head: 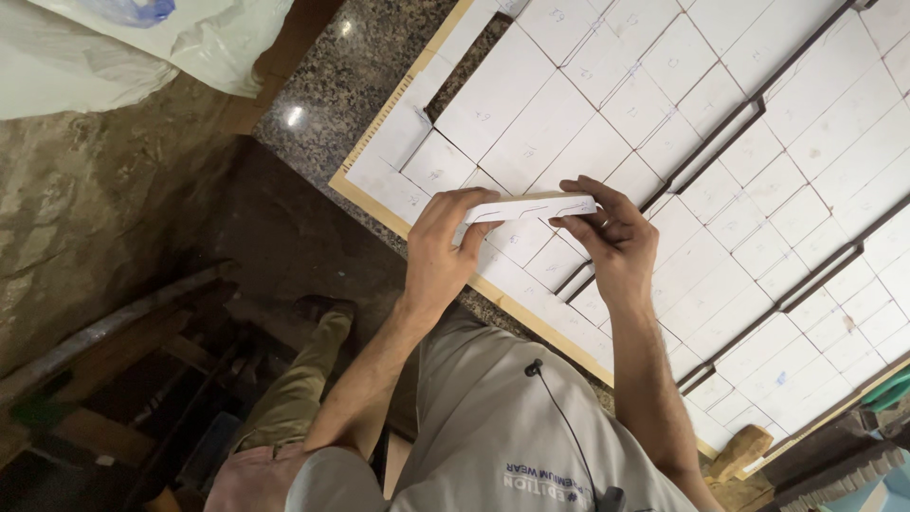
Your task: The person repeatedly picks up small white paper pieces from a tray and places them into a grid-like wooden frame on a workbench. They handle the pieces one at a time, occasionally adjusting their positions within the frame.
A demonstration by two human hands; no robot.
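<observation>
The left hand (441, 248) and right hand (607, 232) cover both ends of the narrow white strip (531, 207), so its full length cannot be told. The tiled board (654, 123) runs off the top and right edges. Pencil marks on the tiles are too small to read. The plastic bag (114, 43) is cut off at the top left.

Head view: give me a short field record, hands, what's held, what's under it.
left hand: grips the left end of the white strip
right hand: grips the right end of the strip
white strip: long narrow piece, pencil curve drawn on it, held level above the board
board: wood-edged panel covered with white rectangular pieces, dark slots between some
support: speckled granite counter
upper left: plastic bag
</observation>
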